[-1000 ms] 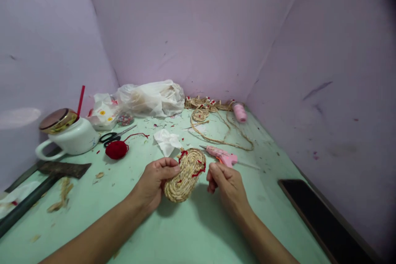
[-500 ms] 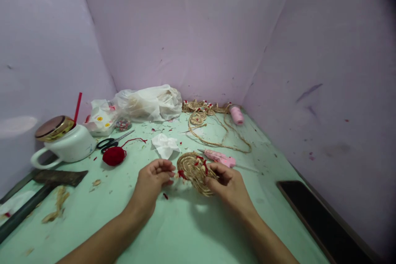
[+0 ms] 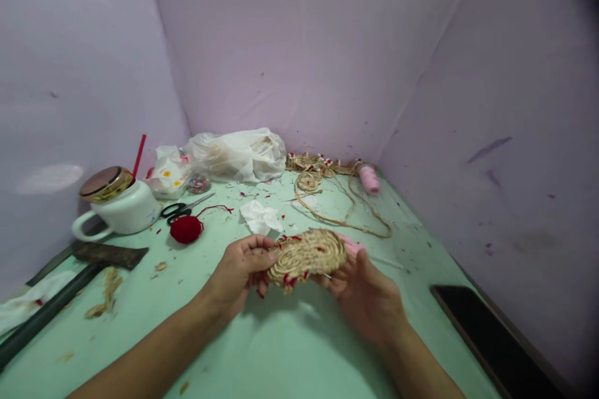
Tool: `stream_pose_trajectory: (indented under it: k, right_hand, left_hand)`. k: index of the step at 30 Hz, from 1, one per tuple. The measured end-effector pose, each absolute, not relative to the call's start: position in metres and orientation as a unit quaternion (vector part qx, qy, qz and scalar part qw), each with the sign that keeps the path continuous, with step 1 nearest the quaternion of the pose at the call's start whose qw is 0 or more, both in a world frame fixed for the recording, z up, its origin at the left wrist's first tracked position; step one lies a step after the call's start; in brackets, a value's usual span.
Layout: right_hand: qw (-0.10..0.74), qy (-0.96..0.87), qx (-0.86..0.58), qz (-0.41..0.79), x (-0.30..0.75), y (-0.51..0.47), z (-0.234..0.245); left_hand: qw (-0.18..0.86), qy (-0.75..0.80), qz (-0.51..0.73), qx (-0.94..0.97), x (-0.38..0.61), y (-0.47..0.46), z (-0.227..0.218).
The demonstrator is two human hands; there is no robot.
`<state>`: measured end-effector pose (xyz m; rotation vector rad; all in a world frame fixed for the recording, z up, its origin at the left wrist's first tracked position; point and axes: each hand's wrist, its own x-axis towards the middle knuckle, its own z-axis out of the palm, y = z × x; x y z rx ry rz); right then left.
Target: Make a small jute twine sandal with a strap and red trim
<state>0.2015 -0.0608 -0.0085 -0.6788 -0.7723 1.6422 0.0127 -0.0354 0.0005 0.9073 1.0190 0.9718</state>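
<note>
My left hand [image 3: 248, 265] pinches the left edge of an oval coiled straw-rope piece [image 3: 309, 254], thumb on top. Red yarn ties show along its near and far edges. The piece is held tilted above the table. My right hand [image 3: 365, 290] is at its right end, palm up and thumb raised apart. Its fingertips reach under the piece, where they are partly hidden; whether they touch it I cannot tell. Just behind lies a pink-handled tool [image 3: 354, 245], largely covered by the coil.
Left stand a white mug [image 3: 126, 209], a hammer [image 3: 112, 255], black scissors [image 3: 180, 210] and a red yarn ball [image 3: 186, 229]. Crumpled tissue [image 3: 261, 218], a plastic bag [image 3: 238, 156], loose rope [image 3: 346, 223] and a pink thread spool [image 3: 369, 179] lie farther back. A phone [image 3: 486, 336] lies right.
My left hand has taken hold of the coiled piece, which has turned over and now lies more level. My right hand has loosened from its edge and rolled palm up. The view has shifted slightly.
</note>
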Motion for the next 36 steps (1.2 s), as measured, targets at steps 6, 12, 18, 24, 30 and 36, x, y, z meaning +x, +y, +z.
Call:
stream_pose_trajectory:
  k: [6, 12, 18, 24, 30, 36]
  right_hand:
    - [0.561, -0.378, -0.345, 0.651, 0.188, -0.061, -0.011]
    - [0.623, -0.279, -0.374, 0.628, 0.197, -0.059, -0.003]
    - [0.839, -0.102, -0.312, 0.433, 0.250, -0.050, 0.028]
    - [0.788, -0.053, -0.362, 0.495, 0.254, -0.050, 0.022]
    - [0.727, -0.157, -0.372, 0.556, 0.239, -0.051, 0.007]
    - [0.664, -0.168, -0.406, 0.605, 0.235, -0.052, 0.005]
  left_hand:
    - [0.675, 0.412, 0.442, 0.423, 0.026, -0.044, -0.011]
    - [0.605, 0.445, 0.435, 0.497, 0.024, -0.047, -0.007]
    - [0.444, 0.521, 0.472, 0.555, 0.016, -0.022, 0.012]
    - [0.249, 0.608, 0.475, 0.585, -0.006, 0.016, 0.057]
    - [0.057, 0.739, 0.356, 0.570, -0.084, 0.064, 0.078]
    - [0.104, 0.785, 0.110, 0.600, -0.126, 0.095, 0.046]
